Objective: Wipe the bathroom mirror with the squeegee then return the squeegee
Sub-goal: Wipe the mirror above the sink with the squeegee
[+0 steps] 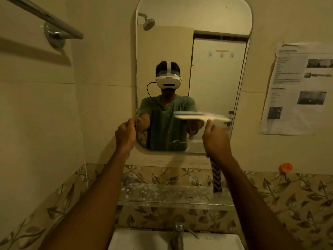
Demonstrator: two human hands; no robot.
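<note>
A tall mirror [212,24] with rounded corners hangs on the tiled wall ahead. My right hand [216,139] is closed around the handle of a squeegee [201,116]. Its white blade lies flat against the glass in the lower right part of the mirror, blurred by motion. The blue-and-white patterned handle end sticks out below my wrist. My left hand [126,132] grips the mirror's lower left edge. The glass reflects a person in a green shirt wearing a headset.
A glass shelf [162,195] runs under the mirror. Below it are a white sink [144,239] and a chrome tap [178,231]. A towel bar [54,20] is mounted at upper left. A printed paper sheet [299,87] and an orange hook [285,167] are on the right wall.
</note>
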